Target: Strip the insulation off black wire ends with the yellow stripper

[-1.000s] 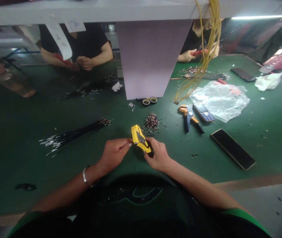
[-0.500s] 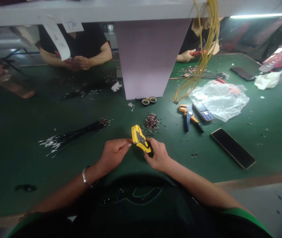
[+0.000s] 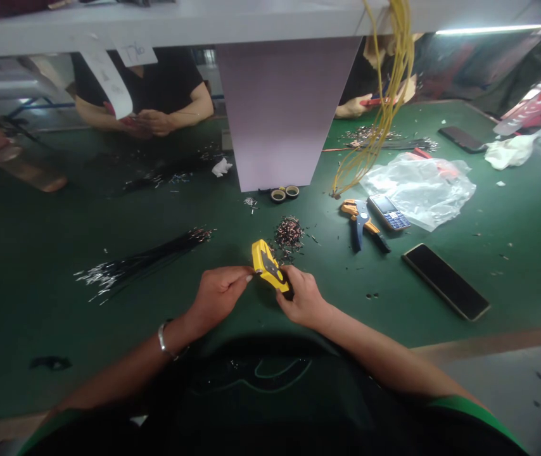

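My right hand (image 3: 303,296) is wrapped round the lower end of a yellow and black hand tool (image 3: 268,266), which tilts up to the left. Beside the tool's head, my left hand (image 3: 220,292) is closed in a pinch, its fingertips at the tool's left edge. What the pinch holds is too small to make out. Just beyond the tool lies a pile of small copper-coloured bits (image 3: 289,233). A bundle of black wires (image 3: 149,256) with silvery ends rests on the green table (image 3: 232,221) to the left.
On the right are an orange and blue tool (image 3: 362,223), a keypad phone (image 3: 389,213), a black smartphone (image 3: 446,282) and a clear plastic bag (image 3: 422,190). Yellow wires (image 3: 394,95) hang beside a pale panel (image 3: 282,114). Two people's hands show across the table.
The view has shifted very slightly. My hands and the yellow tool hold the same positions.
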`<state>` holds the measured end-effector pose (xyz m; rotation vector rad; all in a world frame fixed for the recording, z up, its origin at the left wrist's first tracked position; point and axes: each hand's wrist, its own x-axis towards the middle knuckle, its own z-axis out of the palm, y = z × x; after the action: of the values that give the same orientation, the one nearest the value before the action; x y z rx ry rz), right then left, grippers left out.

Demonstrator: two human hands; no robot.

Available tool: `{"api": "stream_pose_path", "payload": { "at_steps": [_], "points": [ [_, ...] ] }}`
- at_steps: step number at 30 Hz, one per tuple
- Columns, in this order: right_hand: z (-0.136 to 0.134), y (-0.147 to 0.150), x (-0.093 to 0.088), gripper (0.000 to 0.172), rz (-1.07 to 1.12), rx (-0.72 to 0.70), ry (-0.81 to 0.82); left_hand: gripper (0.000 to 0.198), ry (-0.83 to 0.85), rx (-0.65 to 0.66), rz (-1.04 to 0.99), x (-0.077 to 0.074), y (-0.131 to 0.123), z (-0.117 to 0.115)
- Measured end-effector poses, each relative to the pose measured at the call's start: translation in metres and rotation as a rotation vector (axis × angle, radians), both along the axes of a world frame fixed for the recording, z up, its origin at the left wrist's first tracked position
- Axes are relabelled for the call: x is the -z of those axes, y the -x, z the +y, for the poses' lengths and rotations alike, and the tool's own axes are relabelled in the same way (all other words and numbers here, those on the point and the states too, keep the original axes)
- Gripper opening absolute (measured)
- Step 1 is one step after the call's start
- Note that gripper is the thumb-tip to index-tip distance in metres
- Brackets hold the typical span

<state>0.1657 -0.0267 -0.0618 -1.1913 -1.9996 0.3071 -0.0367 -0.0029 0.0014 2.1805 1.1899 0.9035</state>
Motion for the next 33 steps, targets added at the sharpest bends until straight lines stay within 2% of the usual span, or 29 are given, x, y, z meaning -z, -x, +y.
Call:
{"api": "stream_pose_path", "payload": {
  "at_steps": [9,17,23,26,28,30,33],
  "points": [
    [-0.001,-0.001,0.003,0.033,0.000,-0.006,0.061,0.021,0.029,0.008,0.023,0.000,0.000,0.000],
    [-0.001,0.000,0.001,0.026,0.018,0.001,0.030,0.020,0.055,0.005,-0.007,0.003,0.000,0.000],
    [0.001,0.002,0.005,0.021,0.072,0.018,0.062,0.019,0.070,-0.058,0.001,0.007,-0.001,0.003],
    [0.004,0.000,0.005,0.016,0.182,0.047,0.180,0.017,0.116,-0.139,-0.011,0.011,0.000,0.007],
    [0.007,-0.003,0.002,0.014,0.335,0.037,0.316,0.016,0.172,-0.177,-0.018,0.011,0.001,0.010],
    [0.010,-0.008,-0.004,0.017,0.553,-0.031,0.504,0.015,0.216,-0.187,-0.032,0.009,0.004,0.013],
    [0.013,-0.016,-0.016,0.028,0.830,-0.215,0.805,0.014,0.203,-0.191,-0.045,0.003,0.009,0.017]
  ]
}}
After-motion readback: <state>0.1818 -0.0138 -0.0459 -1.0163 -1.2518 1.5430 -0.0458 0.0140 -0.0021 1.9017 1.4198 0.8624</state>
